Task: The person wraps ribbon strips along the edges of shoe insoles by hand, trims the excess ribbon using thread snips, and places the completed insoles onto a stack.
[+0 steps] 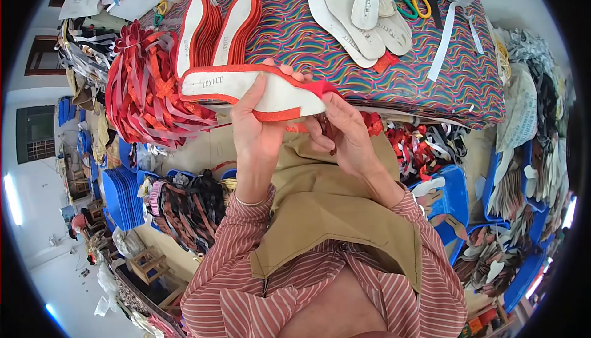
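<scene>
Shirt [225, 258] nearest, insole [231, 84] lies crosswise beyond, left hand [255, 138] gripping its middle, right hand [352, 134] nearer, pinching its right tip.

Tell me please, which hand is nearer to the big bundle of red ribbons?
Left. The left hand is to the right of the bundle, holding the red-edged insole by its middle; the right hand is farther right, at the insole's tip.

A wavy multicoloured cloth [289, 39] covers the work surface. Stacked red-edged insoles [237, 24] lie at 11 o'clock, red ribbons [151, 92] at 10, loose white insoles [368, 6] and scissors [421, 4] at 1, and a white strip [442, 49] at 2.
</scene>
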Demonstrator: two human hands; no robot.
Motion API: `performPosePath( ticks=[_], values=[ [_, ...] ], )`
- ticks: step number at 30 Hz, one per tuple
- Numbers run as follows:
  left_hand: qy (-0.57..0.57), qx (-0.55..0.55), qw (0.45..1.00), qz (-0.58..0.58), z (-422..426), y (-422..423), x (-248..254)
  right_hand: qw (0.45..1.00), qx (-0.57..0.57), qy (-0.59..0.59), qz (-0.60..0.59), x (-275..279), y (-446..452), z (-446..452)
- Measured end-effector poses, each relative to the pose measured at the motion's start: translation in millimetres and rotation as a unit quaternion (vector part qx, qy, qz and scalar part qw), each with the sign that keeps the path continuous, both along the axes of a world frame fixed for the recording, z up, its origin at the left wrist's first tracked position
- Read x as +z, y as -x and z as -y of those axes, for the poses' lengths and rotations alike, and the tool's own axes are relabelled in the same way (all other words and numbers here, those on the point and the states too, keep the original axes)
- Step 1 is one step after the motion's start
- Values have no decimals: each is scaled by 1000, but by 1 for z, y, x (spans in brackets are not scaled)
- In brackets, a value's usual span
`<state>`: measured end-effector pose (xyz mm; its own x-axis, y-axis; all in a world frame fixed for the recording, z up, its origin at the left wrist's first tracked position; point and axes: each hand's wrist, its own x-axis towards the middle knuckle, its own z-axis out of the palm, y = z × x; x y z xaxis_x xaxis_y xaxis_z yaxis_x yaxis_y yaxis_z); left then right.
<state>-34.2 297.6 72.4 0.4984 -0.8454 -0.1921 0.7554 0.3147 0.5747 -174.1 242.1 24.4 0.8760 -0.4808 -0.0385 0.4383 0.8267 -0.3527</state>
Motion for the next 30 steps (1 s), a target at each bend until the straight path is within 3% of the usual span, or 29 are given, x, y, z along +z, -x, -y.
performPosePath(
  ticks=[16,20,26,30],
  values=[
    [-51,32,998,32,-3,8,-4,999,-25,17,-37,5,1,8],
    [-47,22,998,41,-2,9,-4,990,-71,98,-74,3,4,10],
    [-44,-10,996,76,3,13,2,988,-85,46,-117,-2,1,23],
    [-47,-25,989,140,9,20,-7,941,-92,230,-230,8,2,38]
  ],
)
